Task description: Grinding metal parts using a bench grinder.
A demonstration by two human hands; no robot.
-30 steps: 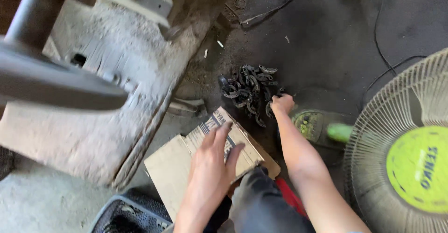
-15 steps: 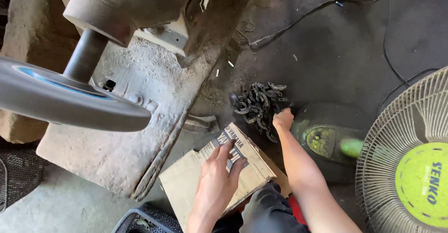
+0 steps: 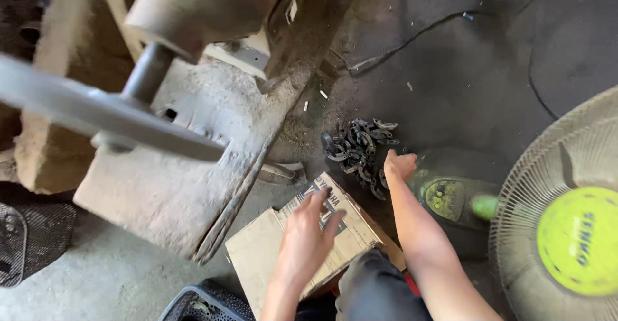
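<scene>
Two hands: both of the person's bare hands were in view, reaching down toward the floor.
Right hand: the right hand (image 3: 399, 165) rested at the near edge of a heap of small dark curved metal pieces (image 3: 358, 148); its fingers were curled in toward the heap, but whether they closed on a piece could not be told.
Left hand: the left hand (image 3: 308, 231) lay spread and released, fingers apart, flat on a worn brown cardboard box with printed flaps (image 3: 302, 247), grasping nothing.
Pile position: the metal pieces sat on the dark grimy concrete floor (image 3: 463, 83), between the cardboard box and a heavy grey machine base (image 3: 193, 160), just beside the base of a fan.
Pile appearance: the pieces looked blackened, hooked or ring-like, tangled loosely together, with a few lying slightly off the heap's edge.
Progress: judging from the layout, the heap seemed largely intact and no pieces showed on top of the box, so little gathering appeared done and most remained.
Surroundings: a pale wire-guarded fan with a yellow-green hub (image 3: 576, 237) stood at the right, a black cable (image 3: 412, 38) trailed across the floor, and a blurred grey metal wheel (image 3: 96, 112) hung at the left.
</scene>
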